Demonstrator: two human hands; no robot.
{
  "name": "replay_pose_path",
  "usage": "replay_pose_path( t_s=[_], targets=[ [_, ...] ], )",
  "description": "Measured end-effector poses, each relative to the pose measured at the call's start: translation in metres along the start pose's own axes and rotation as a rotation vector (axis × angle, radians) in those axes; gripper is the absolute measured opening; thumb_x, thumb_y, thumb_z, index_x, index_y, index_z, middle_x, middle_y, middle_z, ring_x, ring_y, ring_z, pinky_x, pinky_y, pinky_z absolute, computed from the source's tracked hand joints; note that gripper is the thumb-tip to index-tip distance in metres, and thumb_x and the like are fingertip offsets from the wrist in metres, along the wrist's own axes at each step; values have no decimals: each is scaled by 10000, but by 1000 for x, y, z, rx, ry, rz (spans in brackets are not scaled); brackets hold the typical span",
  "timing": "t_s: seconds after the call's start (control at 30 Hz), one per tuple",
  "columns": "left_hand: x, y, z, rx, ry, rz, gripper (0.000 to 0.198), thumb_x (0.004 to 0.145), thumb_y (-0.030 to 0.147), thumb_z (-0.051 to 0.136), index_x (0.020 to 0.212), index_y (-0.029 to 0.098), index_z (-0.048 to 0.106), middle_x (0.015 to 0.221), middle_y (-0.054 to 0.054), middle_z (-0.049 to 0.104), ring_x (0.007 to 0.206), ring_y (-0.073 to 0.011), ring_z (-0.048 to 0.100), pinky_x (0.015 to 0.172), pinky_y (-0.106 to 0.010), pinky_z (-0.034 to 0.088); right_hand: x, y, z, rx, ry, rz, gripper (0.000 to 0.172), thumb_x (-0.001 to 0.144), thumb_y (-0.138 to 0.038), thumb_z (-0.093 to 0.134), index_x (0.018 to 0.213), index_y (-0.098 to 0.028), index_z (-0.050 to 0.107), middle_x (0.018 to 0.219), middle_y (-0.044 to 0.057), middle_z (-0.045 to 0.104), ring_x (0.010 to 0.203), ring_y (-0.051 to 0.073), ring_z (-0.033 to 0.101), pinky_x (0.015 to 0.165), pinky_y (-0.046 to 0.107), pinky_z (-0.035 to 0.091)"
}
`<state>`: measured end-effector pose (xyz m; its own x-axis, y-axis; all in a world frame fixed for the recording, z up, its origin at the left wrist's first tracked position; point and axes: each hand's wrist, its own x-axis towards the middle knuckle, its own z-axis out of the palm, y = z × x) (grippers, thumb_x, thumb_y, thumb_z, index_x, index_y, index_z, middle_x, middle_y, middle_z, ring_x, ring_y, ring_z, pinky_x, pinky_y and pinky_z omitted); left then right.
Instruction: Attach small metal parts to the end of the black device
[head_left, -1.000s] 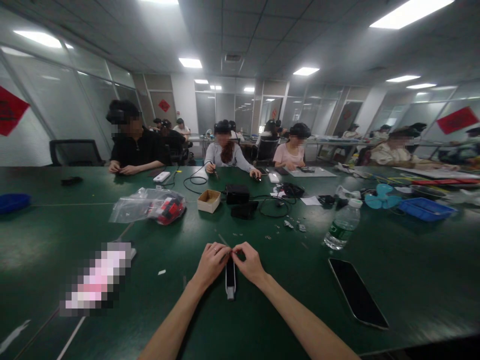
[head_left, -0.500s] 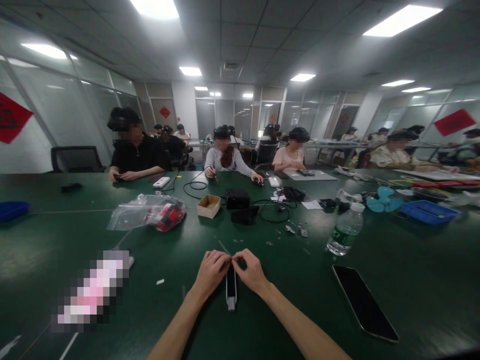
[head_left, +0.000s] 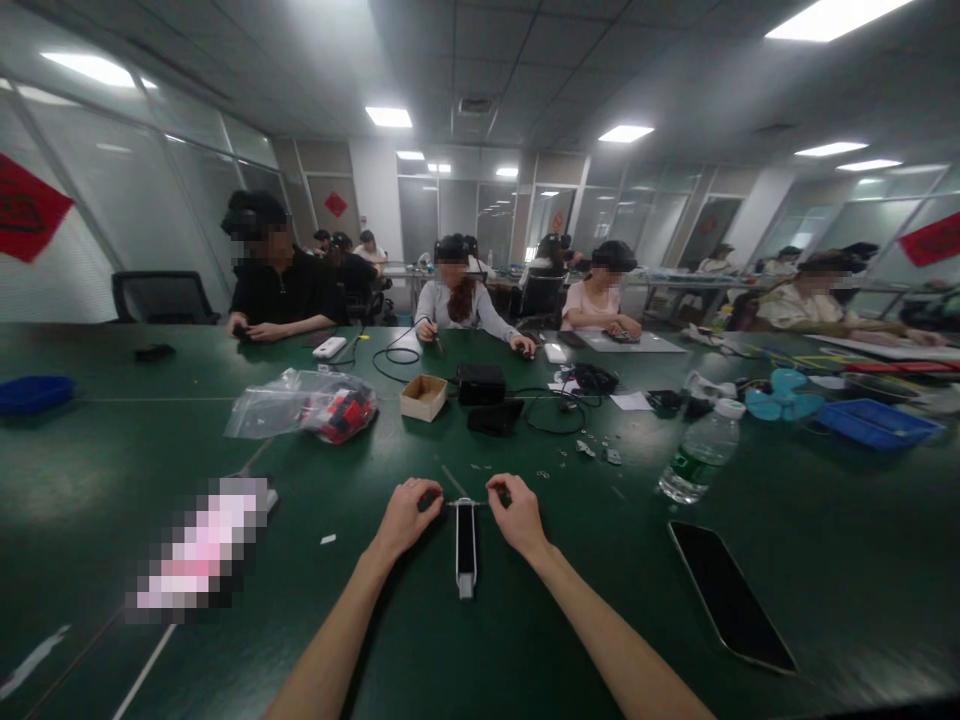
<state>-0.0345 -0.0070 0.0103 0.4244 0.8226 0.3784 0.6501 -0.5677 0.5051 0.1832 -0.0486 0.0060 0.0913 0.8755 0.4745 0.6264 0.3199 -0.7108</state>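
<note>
A narrow black-and-white device (head_left: 466, 545) lies lengthwise on the green table (head_left: 525, 640) straight in front of me. My left hand (head_left: 407, 515) rests just left of its far end, fingers curled in a pinch. My right hand (head_left: 516, 512) sits just right of that end, also pinched. A thin pale strip (head_left: 466, 503) runs across the device's far end between the two hands; each hand seems to grip one end of it.
A black phone (head_left: 729, 596) lies at my right, a water bottle (head_left: 699, 451) beyond it. A plastic bag with red parts (head_left: 311, 405), a small cardboard box (head_left: 423, 397), black boxes and cables sit mid-table. Blue trays (head_left: 874, 422) stand right. Several people work opposite.
My hands, pinched together over the device's far end before, have drawn apart to either side. The device's top now shows with a thin strip across it.
</note>
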Motion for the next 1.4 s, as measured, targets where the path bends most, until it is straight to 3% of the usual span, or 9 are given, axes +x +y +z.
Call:
replay_pose_path(
  t_s=[0.17, 0.53, 1.4],
  targets=[
    [0, 1, -2, -31, -83, -33, 101, 808, 245, 571, 856, 203, 650, 840, -10, 684, 806, -177, 606, 755, -307, 433, 2, 3, -3, -38, -172, 70, 189, 791, -144, 489, 913, -209, 619, 895, 41, 646, 844, 190, 578, 782, 337, 473],
    [1, 6, -4, -22, -133, -30, 112, 812, 257, 568, 865, 214, 656, 854, -6, 690, 809, -181, 598, 777, -322, 420, 1, -5, -7, -116, -312, 72, 199, 802, -158, 500, 940, -209, 633, 950, 33, 650, 945, 203, 550, 853, 365, 422],
    [0, 4, -1, -27, -132, -15, 135, 835, 306, 570, 900, 233, 663, 876, 0, 688, 829, -181, 596, 783, -319, 408, 1, -2, -7, -114, -332, 26, 114, 832, -206, 549, 893, -217, 644, 906, 11, 646, 899, 179, 547, 815, 335, 406]
  ],
)
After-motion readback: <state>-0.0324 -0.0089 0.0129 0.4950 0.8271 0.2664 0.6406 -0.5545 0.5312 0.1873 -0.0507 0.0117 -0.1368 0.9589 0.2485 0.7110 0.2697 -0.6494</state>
